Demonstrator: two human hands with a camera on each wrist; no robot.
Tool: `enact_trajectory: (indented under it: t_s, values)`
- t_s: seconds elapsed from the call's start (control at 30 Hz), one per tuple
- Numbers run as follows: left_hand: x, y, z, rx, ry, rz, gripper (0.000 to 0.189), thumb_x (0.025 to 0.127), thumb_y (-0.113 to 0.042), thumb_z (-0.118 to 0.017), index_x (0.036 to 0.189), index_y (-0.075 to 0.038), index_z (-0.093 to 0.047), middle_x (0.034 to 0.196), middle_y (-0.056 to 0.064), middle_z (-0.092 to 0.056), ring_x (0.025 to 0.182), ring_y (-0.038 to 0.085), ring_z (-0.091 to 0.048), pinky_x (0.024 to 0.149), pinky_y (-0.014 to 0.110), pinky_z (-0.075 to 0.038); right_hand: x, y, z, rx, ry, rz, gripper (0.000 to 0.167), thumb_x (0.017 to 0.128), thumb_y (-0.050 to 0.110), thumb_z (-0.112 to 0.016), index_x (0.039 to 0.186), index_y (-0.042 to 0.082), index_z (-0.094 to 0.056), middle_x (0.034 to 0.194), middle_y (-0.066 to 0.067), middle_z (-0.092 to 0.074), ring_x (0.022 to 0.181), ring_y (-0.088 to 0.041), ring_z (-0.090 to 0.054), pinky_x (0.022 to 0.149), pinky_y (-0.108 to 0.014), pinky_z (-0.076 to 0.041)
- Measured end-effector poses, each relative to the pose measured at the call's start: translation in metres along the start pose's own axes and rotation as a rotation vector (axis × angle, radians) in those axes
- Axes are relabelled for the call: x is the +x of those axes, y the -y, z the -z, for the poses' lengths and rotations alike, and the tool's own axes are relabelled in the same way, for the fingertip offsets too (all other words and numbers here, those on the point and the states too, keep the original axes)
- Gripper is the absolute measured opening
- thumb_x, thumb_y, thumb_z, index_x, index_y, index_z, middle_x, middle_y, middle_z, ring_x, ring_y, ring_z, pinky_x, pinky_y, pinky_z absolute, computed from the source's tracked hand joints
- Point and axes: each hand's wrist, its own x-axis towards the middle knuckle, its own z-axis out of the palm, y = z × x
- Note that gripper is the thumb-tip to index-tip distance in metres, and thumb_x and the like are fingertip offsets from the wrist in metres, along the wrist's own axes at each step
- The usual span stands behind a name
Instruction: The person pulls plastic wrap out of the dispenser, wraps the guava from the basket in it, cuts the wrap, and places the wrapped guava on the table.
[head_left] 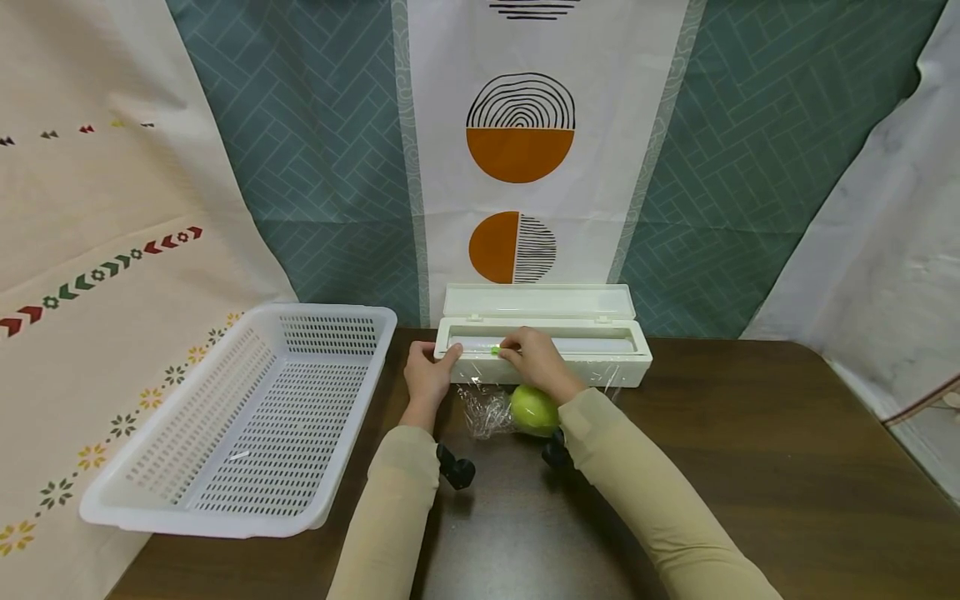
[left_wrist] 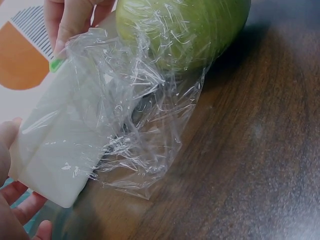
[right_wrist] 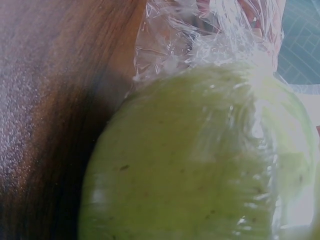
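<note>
A white cling film dispenser (head_left: 600, 372) lies lengthwise at the table's back, lid raised, roll visible inside. At its left end my left hand (head_left: 426, 382) grips the box, thumb over the front edge and fingers around the end. My right hand (head_left: 542, 360) pinches the small green slide cutter (head_left: 495, 350) on the front rim, left of the box's middle. Clear cling film (head_left: 486, 410) hangs crumpled down the front onto the table. Beneath the right wrist sits a round green fruit (head_left: 534, 411), film stretched over its skin in the right wrist view.
A white perforated plastic basket (head_left: 330, 500) stands on the left side. Dark brown wooden table (head_left: 750, 467) extends to the right. Behind the dispenser hangs a patterned cloth (head_left: 360, 167), close to the raised lid.
</note>
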Motion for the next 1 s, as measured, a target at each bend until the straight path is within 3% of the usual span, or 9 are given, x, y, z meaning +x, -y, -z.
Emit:
enact_trajectory:
  t_s: [1.0]
  values:
    - [-0.0001,-0.0002,0.0007,-0.016,0.012,0.008,0.049,0.082,-0.033,-0.072,0.115,-0.004,-0.050,0.113,0.017,-0.056,0.103,0.030,-0.051,0.090,0.043,-0.045,-0.0018,-0.0007,0.0039,0.010,0.021,-0.007,0.020,0.093,0.017,-0.060,0.104,0.004,-0.070,0.106,-0.012,-0.067,0.099,-0.026,-0.063,0.084,-0.038,-0.051]
